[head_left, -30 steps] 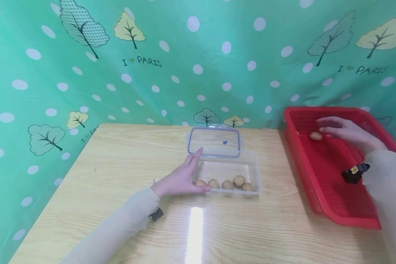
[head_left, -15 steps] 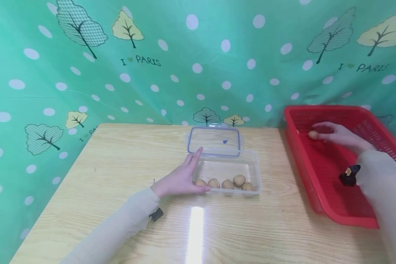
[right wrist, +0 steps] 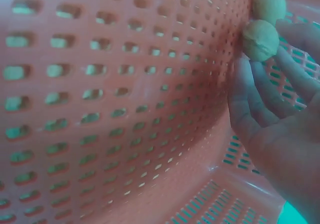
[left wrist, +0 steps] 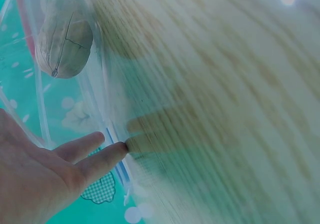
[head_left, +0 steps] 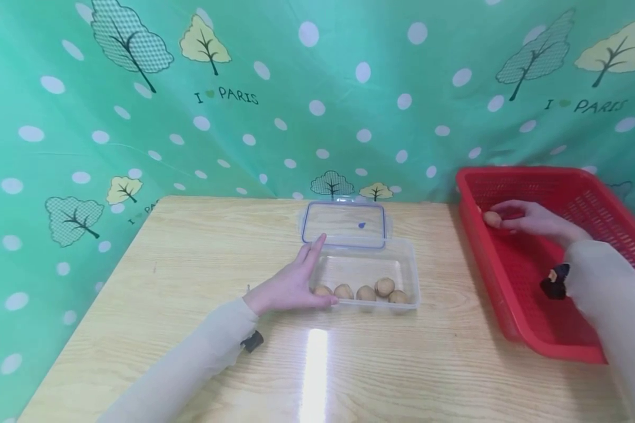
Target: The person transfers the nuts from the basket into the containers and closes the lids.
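In the head view, my left hand (head_left: 291, 286) rests against the left end of a clear plastic food container (head_left: 410, 264), fingers extended and thumb along its near wall. Several walnuts (head_left: 384, 286) lie along the container's near side; one walnut (left wrist: 65, 43) shows through the plastic in the left wrist view. My right hand (head_left: 545, 223) is inside the red basket (head_left: 500, 276), holding a walnut (head_left: 492, 219) between thumb and fingers near the left wall. Right behind that walnut, a second walnut (right wrist: 270, 4) sits against the basket wall in the right wrist view.
Behind the container lies its clear lid (head_left: 344, 223) with a blue seal, partly overlapped by the container's far edge. A wooden table (head_left: 217, 247) carries everything. A green patterned cloth (head_left: 275, 88) hangs at the table's back.
My right hand has moved left in the basket, closed on the walnut and brought it toward the left wall beside the other walnut. My left hand stays at the container.
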The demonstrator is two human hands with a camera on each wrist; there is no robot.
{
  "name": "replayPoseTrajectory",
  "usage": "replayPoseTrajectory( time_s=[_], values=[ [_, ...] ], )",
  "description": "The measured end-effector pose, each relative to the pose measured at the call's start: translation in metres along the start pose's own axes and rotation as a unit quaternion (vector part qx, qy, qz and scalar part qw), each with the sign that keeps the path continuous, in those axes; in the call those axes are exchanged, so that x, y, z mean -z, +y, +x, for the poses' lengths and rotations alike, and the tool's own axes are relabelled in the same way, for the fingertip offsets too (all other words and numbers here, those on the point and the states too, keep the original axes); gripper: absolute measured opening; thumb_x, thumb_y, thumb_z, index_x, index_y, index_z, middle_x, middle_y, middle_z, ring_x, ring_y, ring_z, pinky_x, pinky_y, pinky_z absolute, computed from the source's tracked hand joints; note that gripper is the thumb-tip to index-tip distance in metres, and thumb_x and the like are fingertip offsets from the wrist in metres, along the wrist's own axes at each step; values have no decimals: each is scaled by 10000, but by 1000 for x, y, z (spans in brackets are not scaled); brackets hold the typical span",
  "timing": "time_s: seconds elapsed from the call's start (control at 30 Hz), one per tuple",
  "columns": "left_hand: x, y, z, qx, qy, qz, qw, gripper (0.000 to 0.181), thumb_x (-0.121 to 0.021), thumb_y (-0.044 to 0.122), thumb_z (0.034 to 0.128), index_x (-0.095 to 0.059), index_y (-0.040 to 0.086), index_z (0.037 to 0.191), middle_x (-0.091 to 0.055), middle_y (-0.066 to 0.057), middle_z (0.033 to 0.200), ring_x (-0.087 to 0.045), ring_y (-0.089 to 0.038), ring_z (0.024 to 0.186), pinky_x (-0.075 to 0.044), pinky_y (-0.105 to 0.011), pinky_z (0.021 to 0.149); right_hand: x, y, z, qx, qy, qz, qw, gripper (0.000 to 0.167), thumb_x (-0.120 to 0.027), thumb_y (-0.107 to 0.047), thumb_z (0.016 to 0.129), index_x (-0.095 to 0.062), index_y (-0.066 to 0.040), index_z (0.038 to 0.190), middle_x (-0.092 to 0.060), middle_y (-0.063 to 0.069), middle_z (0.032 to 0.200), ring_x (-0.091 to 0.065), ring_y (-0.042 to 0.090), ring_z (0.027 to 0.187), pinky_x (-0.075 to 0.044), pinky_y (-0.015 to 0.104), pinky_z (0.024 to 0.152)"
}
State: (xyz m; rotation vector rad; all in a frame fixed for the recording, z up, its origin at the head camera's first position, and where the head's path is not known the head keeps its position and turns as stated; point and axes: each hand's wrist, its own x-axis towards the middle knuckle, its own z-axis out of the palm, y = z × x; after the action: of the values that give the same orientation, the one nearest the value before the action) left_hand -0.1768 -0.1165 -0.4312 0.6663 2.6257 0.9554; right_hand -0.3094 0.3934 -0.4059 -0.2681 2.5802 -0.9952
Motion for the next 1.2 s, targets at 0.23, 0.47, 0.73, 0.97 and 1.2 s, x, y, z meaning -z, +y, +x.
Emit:
replayPoseTrajectory(
  time_s=[0.23, 0.47, 0.73, 0.97, 1.2],
  values=[
    [2, 1, 1, -53, 15, -24, 10000, 1249, -759, 577, 734, 156, 282, 1531, -175, -156, 1533, -546, -281, 1121, -476, -383, 949, -4, -3, 4, 25, -88, -191, 9998, 522, -664, -154, 903, -451, 52, 1332, -551, 212, 1172, -555, 242, 955, -504, 303, 761],
    [3, 1, 1, -30, 28, -11, 10000, 1250, -759, 572, 736, 127, 223, 1546, -169, -155, 1540, -546, -291, 1131, -476, -383, 949, -6, -5, 8, 141, -11, -196, 9997, 461, -661, -125, 902, -487, 71, 1282, -567, 214, 1138, -572, 240, 907, -523, 290, 719],
    [2, 0, -1, -1, -20, -85, 10000, 1247, -757, 575, 735, 153, 278, 1534, -134, -150, 1559, -542, -285, 1141, -474, -392, 951, 0, -11, 0, 164, 216, -236, 9994, 531, -704, -157, 884, -485, 51, 1321, -572, 227, 1172, -601, 238, 921, -544, 299, 720],
    [1, 1, -1, -7, -46, -127, 9999, 1245, -759, 572, 734, 147, 277, 1535, -129, -154, 1558, -545, -275, 1126, -471, -392, 954, 6, -11, -4, 358, 445, -60, 9983, 477, -642, -159, 934, -475, 72, 1317, -639, 121, 1070, -631, 112, 834, -552, 280, 690],
    [2, 1, -1, 7, -59, -131, 9999, 1251, -757, 581, 729, 160, 292, 1529, -123, -156, 1561, -524, -294, 1168, -466, -397, 959, 13, -21, -9, 375, 469, 61, 9982, 519, -660, -200, 923, -454, 16, 1348, -614, -92, 1034, -630, 130, 862, -553, 286, 701]
  ],
)
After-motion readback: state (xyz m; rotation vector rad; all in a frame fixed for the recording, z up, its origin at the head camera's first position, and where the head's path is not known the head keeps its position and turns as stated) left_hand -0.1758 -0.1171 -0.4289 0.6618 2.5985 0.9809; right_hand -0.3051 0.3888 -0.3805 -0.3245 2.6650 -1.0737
